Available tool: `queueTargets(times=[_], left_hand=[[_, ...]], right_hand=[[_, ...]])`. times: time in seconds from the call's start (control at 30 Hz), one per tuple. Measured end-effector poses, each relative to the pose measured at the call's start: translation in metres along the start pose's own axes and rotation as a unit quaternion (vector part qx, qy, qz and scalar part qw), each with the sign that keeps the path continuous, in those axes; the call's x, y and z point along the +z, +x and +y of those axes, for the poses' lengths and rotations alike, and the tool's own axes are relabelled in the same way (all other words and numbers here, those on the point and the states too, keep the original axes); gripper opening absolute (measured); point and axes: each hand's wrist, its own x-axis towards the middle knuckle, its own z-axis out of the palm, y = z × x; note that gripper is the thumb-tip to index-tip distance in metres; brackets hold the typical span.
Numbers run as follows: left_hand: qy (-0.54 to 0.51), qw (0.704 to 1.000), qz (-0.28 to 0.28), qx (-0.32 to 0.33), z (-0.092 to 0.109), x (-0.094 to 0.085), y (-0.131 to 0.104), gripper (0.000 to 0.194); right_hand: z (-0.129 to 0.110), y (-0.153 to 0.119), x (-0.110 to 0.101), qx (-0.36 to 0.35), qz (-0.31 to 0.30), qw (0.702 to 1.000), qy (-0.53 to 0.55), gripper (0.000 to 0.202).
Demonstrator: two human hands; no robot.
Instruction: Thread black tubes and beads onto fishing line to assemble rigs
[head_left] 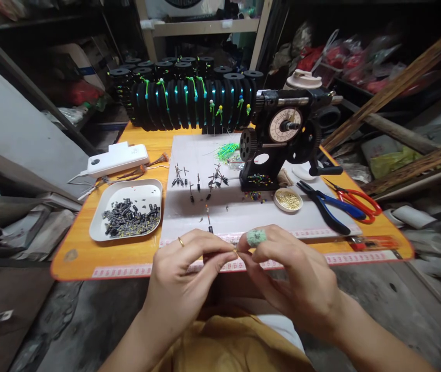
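Note:
My left hand (187,268), with a gold ring on one finger, is closed in a pinch at the front edge of the board. Opposite it, the thumb and index finger of my right hand (295,266) pinch at the same spot, so the fingertips nearly meet. Green tape (256,237) wraps one right finger. A tiny yellowish piece seems to show between the fingertips, too small to name. Just beyond stands a small black cylinder (210,229) with a thin stem. Several similar stemmed pieces (198,186) stand farther back on the pale board (181,217).
A white tray (93,227) of small dark parts lies left. Black spools (193,103) fill a hand-cranked winder (270,139) at the back. Right are a dish (288,210) of gold bits, blue pliers (334,204) and red-handled pliers (363,206). A measuring tape (127,270) follows the front edge.

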Motion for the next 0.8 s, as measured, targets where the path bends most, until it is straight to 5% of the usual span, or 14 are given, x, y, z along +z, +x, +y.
queueTargets(times=[0.23, 0.43, 0.63, 0.7, 0.8], left_hand=[[-0.063, 0.997, 0.034, -0.031, -0.005, 0.001, -0.004, 0.015], [-0.05, 0.996, 0.013, -0.075, -0.004, -0.005, -0.009, 0.019], [-0.032, 0.996, 0.003, -0.088, -0.001, -0.009, -0.016, 0.018], [-0.034, 0.995, 0.011, -0.096, -0.001, -0.009, -0.017, 0.018], [-0.045, 0.995, 0.023, -0.086, -0.002, -0.007, -0.019, 0.019]], right_hand=[[0.0, 0.003, -0.01, 0.021, -0.03, 0.997, 0.073, 0.033], [-0.005, -0.005, -0.01, 0.128, 0.0, 0.981, 0.148, 0.039], [-0.015, -0.013, 0.001, 0.343, -0.008, 0.884, 0.317, 0.013], [-0.017, -0.013, 0.006, 0.341, -0.005, 0.875, 0.343, 0.019], [-0.02, -0.009, 0.012, 0.294, 0.009, 0.904, 0.31, 0.025]])
